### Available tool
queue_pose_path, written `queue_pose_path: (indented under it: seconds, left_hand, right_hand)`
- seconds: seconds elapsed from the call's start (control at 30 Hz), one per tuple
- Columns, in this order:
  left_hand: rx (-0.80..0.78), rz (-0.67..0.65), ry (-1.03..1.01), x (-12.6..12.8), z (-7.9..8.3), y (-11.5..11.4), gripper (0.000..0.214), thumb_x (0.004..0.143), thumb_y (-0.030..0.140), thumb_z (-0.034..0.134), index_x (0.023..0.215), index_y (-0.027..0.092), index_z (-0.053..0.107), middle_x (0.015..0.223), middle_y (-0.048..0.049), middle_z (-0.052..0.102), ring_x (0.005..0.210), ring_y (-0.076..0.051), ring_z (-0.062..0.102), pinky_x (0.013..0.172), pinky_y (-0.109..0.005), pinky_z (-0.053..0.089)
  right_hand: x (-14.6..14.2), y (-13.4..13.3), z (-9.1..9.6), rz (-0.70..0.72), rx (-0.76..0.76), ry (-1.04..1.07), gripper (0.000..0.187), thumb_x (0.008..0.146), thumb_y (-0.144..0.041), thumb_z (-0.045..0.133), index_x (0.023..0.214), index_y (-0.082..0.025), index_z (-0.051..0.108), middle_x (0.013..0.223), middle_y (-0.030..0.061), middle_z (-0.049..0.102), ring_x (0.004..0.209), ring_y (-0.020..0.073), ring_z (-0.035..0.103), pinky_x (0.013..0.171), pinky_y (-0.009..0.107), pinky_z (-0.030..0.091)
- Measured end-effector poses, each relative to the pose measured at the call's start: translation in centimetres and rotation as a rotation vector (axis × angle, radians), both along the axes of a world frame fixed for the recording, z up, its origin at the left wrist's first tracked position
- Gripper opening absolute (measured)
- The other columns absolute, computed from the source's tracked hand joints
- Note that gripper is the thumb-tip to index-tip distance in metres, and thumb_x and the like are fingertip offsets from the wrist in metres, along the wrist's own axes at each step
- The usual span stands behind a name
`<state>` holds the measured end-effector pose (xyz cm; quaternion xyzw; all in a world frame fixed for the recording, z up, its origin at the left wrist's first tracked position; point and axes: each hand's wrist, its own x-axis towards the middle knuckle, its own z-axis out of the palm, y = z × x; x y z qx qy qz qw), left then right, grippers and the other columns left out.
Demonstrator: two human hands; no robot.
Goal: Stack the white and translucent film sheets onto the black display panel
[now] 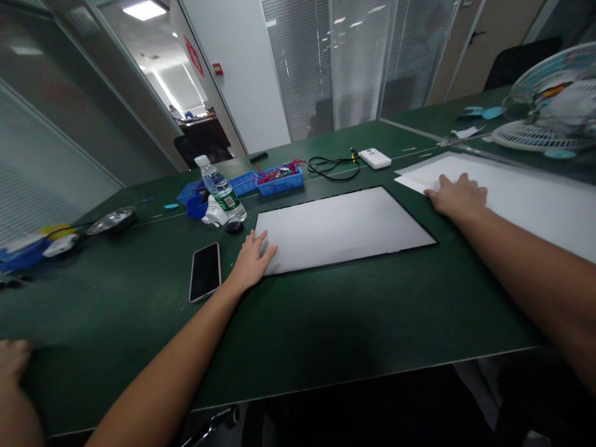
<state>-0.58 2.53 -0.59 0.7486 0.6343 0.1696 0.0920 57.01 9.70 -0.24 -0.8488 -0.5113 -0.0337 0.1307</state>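
Observation:
A flat grey panel with a thin black border (342, 226) lies on the green table (326, 335). My left hand (251, 261) rests flat at its near left corner, fingers spread and touching the panel's edge; it holds nothing. My right hand (459, 195) lies palm down on the left edge of a white sheet (521, 198), just right of the panel's far corner, fingers stretched out.
A black phone (205, 271) lies left of my left hand. Behind it lie a water bottle (222, 192), blue trays (274, 180) with red wires, a black cable (330, 166) and a white device (375, 158). Fans (549, 105) stand far right. Another person's hand (12, 360) shows at lower left.

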Motion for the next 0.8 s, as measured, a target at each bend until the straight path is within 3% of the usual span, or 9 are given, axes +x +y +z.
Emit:
queue_pose_path:
  seconds: [0.1, 0.2, 0.27, 0.37, 0.5, 0.63, 0.8]
  left_hand:
    - [-0.018, 0.008, 0.004, 0.1, -0.4, 0.0, 0.085, 0.107, 0.07, 0.048, 0.17, 0.013, 0.047, 0.182, -0.0291, 0.029, 0.17, -0.046, 0.029, 0.134, -0.068, 0.032]
    - [-0.035, 0.032, 0.062, 0.3, -0.7, -0.1, 0.089, 0.106, 0.072, 0.046, 0.167, 0.008, 0.047, 0.181, -0.0313, 0.031, 0.17, -0.046, 0.029, 0.135, -0.066, 0.03]
    - [-0.046, 0.048, 0.11, 0.5, -0.8, -0.1, 0.092, 0.105, 0.072, 0.045, 0.167, 0.004, 0.046, 0.18, -0.0334, 0.03, 0.171, -0.045, 0.028, 0.136, -0.063, 0.028]
    - [-0.05, 0.042, 0.154, 0.8, -0.8, -0.2, 0.094, 0.105, 0.071, 0.043, 0.167, -0.001, 0.043, 0.18, -0.0353, 0.029, 0.171, -0.045, 0.027, 0.137, -0.061, 0.027]
    - [-0.04, 0.033, 0.193, 0.9, -0.9, -0.4, 0.096, 0.104, 0.07, 0.043, 0.166, -0.004, 0.042, 0.179, -0.0374, 0.029, 0.17, -0.047, 0.028, 0.137, -0.062, 0.027]
    - [-0.003, 0.04, 0.185, 0.9, -1.2, -0.4, 0.092, 0.103, 0.07, 0.045, 0.165, 0.002, 0.046, 0.179, -0.0332, 0.033, 0.17, -0.048, 0.029, 0.136, -0.064, 0.03]
    - [0.004, 0.027, 0.176, 0.7, -1.5, -0.3, 0.092, 0.103, 0.071, 0.045, 0.164, 0.003, 0.048, 0.181, -0.0321, 0.031, 0.17, -0.049, 0.029, 0.136, -0.063, 0.031]
  right_hand:
    - [-0.5, -0.2, 0.9, 0.025, -0.048, -0.052, 0.057, 0.114, -0.049, 0.049, 0.147, -0.008, 0.073, 0.141, 0.0374, 0.066, 0.134, 0.0423, 0.055, 0.096, 0.054, 0.035]
    - [-0.6, -0.6, 1.5, 0.004, -0.069, -0.043, 0.049, 0.113, -0.033, 0.046, 0.133, -0.005, 0.08, 0.133, 0.0372, 0.07, 0.122, 0.038, 0.062, 0.089, 0.049, 0.037]
    - [-0.6, -0.9, 1.8, -0.037, -0.055, -0.033, 0.052, 0.112, -0.029, 0.039, 0.135, -0.003, 0.078, 0.129, 0.0378, 0.071, 0.114, 0.0355, 0.067, 0.083, 0.046, 0.037]
    - [-1.3, -1.6, 2.2, -0.059, 0.043, -0.021, 0.057, 0.114, -0.036, 0.035, 0.147, -0.006, 0.072, 0.128, 0.0361, 0.073, 0.108, 0.0351, 0.068, 0.079, 0.045, 0.035]
    - [-3.8, -3.1, 3.0, 0.031, 0.206, -0.096, 0.053, 0.114, -0.038, 0.04, 0.142, -0.009, 0.074, 0.115, 0.0325, 0.077, 0.098, 0.0349, 0.07, 0.078, 0.044, 0.034]
    - [-7.6, -4.1, 3.2, 0.253, 0.284, -0.256, 0.049, 0.112, -0.043, 0.044, 0.13, -0.015, 0.079, 0.103, 0.0229, 0.081, 0.088, 0.0336, 0.072, 0.076, 0.04, 0.04]
    - [-12.4, -5.0, 2.6, 0.812, 0.189, -0.448, 0.04, 0.11, -0.038, 0.046, 0.111, -0.022, 0.083, 0.096, 0.0107, 0.083, 0.082, 0.0273, 0.073, 0.072, 0.036, 0.045]
